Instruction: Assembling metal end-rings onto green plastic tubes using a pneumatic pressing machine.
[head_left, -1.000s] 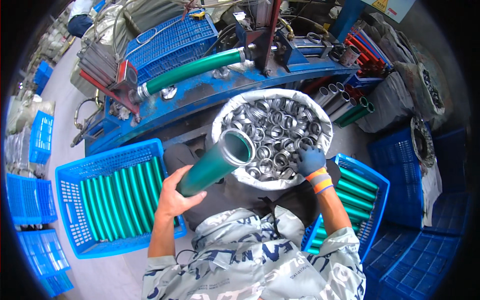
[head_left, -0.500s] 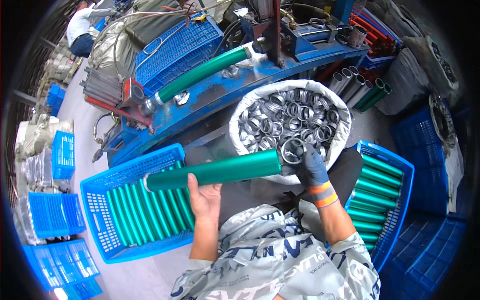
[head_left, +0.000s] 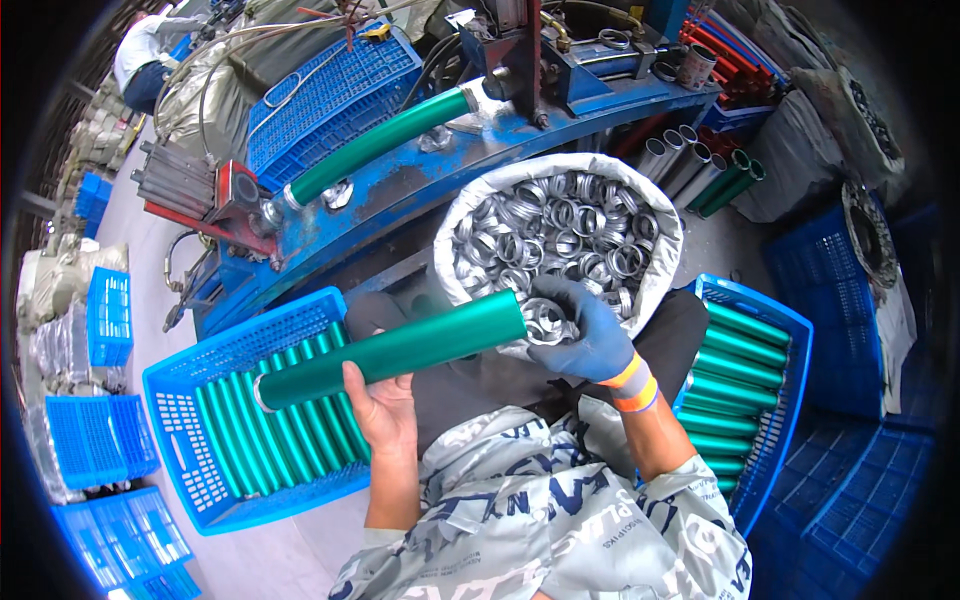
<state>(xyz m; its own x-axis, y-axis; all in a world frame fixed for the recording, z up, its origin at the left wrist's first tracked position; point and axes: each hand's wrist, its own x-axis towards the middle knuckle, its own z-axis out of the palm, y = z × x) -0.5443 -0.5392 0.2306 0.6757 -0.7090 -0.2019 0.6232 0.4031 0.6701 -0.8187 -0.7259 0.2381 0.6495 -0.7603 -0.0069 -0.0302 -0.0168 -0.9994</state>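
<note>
My bare left hand grips a green metal tube from below and holds it nearly level across my lap. My right hand, in a blue glove, holds a silver metal ring right at the tube's right end. Behind that hand stands a white sack full of several silver rings.
A blue crate at my left holds several green tubes; another blue crate at my right holds more. A blue machine bench ahead carries a clamped green tube. Stacked blue crates sit far left. A person crouches at upper left.
The green tube swung from pointing up toward the sack to lying level across my lap. My right hand lifted a ring from the sack and brought it to the tube's right end.
</note>
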